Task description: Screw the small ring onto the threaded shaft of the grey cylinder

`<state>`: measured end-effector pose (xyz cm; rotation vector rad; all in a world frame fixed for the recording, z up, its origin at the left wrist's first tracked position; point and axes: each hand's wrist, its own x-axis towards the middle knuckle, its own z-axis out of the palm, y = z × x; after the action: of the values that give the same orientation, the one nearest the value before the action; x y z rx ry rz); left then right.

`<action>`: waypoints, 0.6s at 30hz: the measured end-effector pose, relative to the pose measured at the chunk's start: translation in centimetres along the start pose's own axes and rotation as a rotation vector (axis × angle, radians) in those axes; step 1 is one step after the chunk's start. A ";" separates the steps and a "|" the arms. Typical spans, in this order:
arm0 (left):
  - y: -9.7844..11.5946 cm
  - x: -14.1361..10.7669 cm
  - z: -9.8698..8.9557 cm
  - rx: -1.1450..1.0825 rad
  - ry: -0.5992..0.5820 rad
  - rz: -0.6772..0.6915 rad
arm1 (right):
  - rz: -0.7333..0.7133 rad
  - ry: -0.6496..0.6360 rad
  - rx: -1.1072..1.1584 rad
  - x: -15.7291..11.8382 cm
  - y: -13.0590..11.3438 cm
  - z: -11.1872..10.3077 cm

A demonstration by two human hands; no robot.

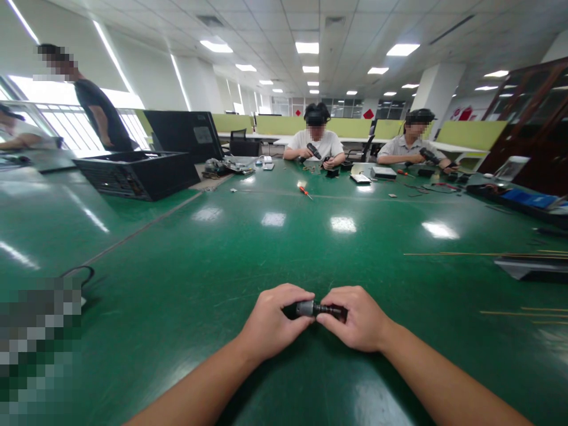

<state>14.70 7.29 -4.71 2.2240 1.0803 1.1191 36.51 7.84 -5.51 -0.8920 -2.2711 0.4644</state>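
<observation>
Straight this side of the screwdriver (304,190), well apart from it, we've got both hands in on a small dark assembly! Our left hand (271,322) is curled, thumb below and fingers above, pinching the grey cylinder (305,308). Our right hand (361,319) closes in much the same way on the ribbed shaft (329,309), its thumb and fingertips tight together about it. Cylinder and shaft meet end to end, lying sideways between our hands; whether they're joined, or touching the green table (213,254), we can't tell.

Look past the screwdriver: straight beyond it sits a co-worker (314,139) in a white top, a dark tool (313,151) in one hand. Beyond it and to the right, a second co-worker (415,145) in a light grey shirt grips another one!

Left of the screwdriver we see the black case (137,177), open at the top, and between the two a clutter of parts (226,167). Farther left and beyond, someone (100,112) in dark clothes is on their feet. Right of the screwdriver and nearer us, thin sticks (448,254) lie beside a dark tray (530,267).
</observation>
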 end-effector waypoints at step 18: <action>0.0 0.1 0.0 0.011 0.019 0.024 | 0.045 0.023 0.051 0.0 0.3 0.2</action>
<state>14.72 7.41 -4.63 2.2449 1.0728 1.1489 36.53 8.03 -5.84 -0.9196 -2.2130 0.5267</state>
